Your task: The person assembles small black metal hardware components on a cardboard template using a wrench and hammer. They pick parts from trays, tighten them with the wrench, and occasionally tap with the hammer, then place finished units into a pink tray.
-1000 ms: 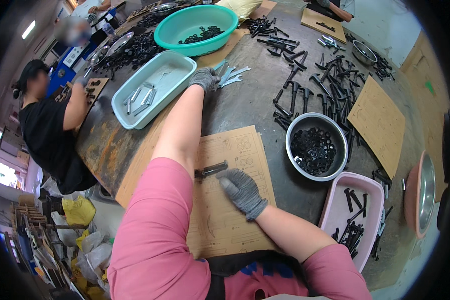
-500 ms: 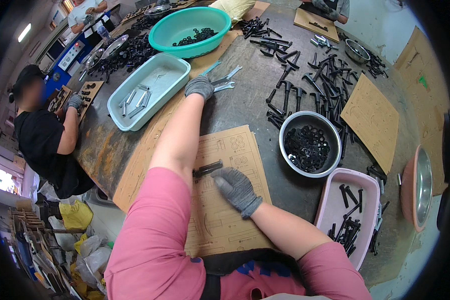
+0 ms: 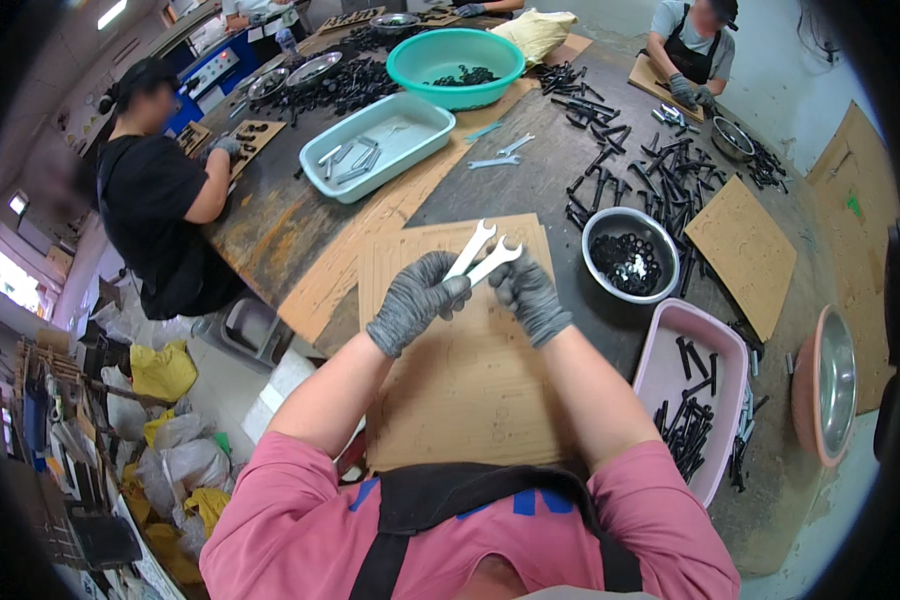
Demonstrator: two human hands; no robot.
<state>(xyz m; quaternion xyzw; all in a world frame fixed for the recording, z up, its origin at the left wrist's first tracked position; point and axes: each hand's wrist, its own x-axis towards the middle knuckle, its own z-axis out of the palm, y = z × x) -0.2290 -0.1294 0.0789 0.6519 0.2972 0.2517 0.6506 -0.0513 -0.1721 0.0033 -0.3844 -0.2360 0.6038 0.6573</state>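
Observation:
Both my hands, in grey gloves, meet above the far part of a brown board (image 3: 460, 410) with faint printed drawings. My left hand (image 3: 417, 300) is closed around two silver open-end wrenches (image 3: 470, 250), their jaws pointing up and away to the right. My right hand (image 3: 528, 298) is curled right beside the jaw of the nearer wrench, fingertips at its head. What lies inside those right fingers is hidden. Beyond the board, more open-end wrenches (image 3: 496, 161) lie on the dark table, a teal one (image 3: 483, 132) among them.
A pale blue tray (image 3: 435, 150) with metal tubes and a green basin (image 3: 455, 98) stand far left. To the right are a steel bowl (image 3: 589, 262) of black nuts, a pink tray (image 3: 727, 345) of bolts, and piled black bolts (image 3: 660, 165). Co-workers sit left and far right.
My left hand has come back from the far wrenches with two of them. My right hand has lifted and moved forward. The black bolt on the board is no longer visible.

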